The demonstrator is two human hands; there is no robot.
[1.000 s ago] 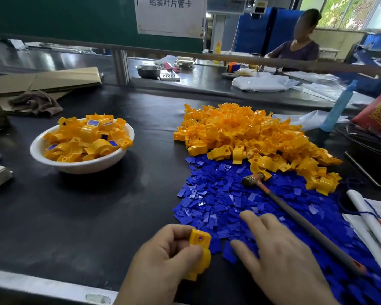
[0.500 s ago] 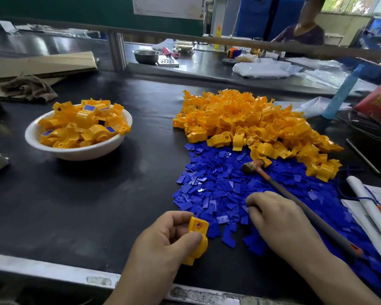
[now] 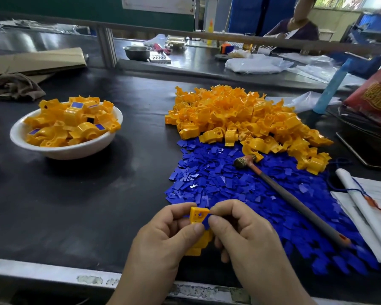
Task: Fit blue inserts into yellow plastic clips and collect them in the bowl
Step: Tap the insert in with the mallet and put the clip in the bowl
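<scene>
Hands, two, at the counter's point(image 3: 92, 208) front edge: left hand point(image 3: 163, 236) gripping one yellow clip point(image 3: 197, 215), right hand point(image 3: 244, 236) pinching one blue insert point(image 3: 207, 223) against it. One white bowl point(image 3: 59, 154) toward the left edge, heaped with fitted clips point(image 3: 75, 119), too many to count. Two loose piles toward the right edge, yellow pile point(image 3: 240, 119) behind blue pile point(image 3: 218, 186); one hammer point(image 3: 295, 201) lying across the blue.

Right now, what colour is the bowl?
White. The bowl shows best in the head view, the only one.
</scene>
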